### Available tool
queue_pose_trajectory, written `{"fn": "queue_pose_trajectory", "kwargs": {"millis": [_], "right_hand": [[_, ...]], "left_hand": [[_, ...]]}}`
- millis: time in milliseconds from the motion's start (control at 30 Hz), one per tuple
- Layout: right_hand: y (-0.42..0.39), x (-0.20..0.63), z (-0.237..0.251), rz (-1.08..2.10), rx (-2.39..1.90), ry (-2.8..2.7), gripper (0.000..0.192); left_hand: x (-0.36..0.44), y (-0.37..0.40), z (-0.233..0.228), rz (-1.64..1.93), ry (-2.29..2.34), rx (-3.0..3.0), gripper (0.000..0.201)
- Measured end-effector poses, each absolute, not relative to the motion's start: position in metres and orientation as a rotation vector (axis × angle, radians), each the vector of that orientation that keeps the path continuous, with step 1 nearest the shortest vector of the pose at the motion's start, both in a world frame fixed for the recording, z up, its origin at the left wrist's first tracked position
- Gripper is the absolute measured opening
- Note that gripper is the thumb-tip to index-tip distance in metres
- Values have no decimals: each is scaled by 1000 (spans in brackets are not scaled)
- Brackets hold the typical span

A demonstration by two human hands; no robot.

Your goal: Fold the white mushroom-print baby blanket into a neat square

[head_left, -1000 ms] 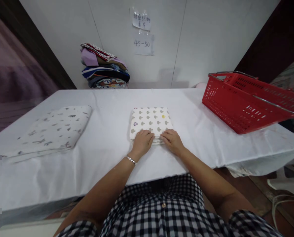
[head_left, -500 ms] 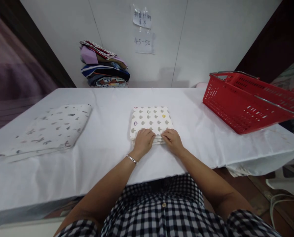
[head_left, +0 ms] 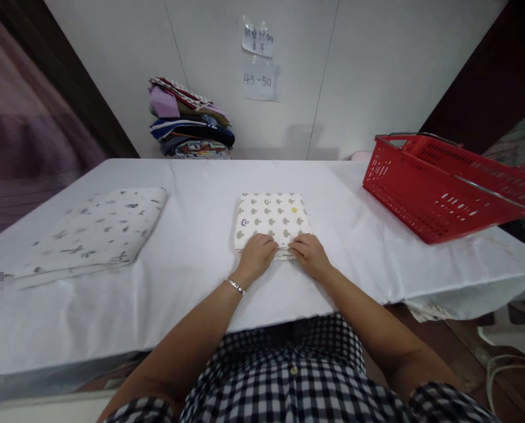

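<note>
Left hand: we find it palm down on the near edge of the folded cloth, fingers curled over that edge; a bracelet sits on the wrist.
Right hand: likewise flat on the near edge, fingers bent, just beside the left hand.
Grip: we cannot tell whether either hand pinches the fabric or only presses on it.
Folded cloth: cream with a mushroom print, lying in the middle of the table.
Left of it: a second folded cloth, pale with grey marks, well apart.
Right: a red basket on the table.
Far edge: a stack of folded fabrics against the wall, below two paper notes.
</note>
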State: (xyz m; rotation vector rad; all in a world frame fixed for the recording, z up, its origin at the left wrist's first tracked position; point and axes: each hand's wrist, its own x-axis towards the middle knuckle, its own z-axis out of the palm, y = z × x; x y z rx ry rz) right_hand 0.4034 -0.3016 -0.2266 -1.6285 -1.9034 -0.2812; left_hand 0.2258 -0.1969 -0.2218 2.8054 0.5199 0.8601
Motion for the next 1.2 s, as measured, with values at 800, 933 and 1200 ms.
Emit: {"fn": "queue_pose_trajectory", "kwargs": {"millis": [800, 933, 1200], "right_hand": [[-307, 406, -216, -323, -1690, -2103, 22], [-306, 412, -214, -442, -1658, -2159, 24], [-318, 423, -223, -434, -1628, -2190, 25]], "left_hand": [[199, -189, -214, 690, 685, 2893, 15], [202, -189, -210, 649, 647, 2945, 13], [195, -198, -213, 624, 614, 2988, 19]]}}
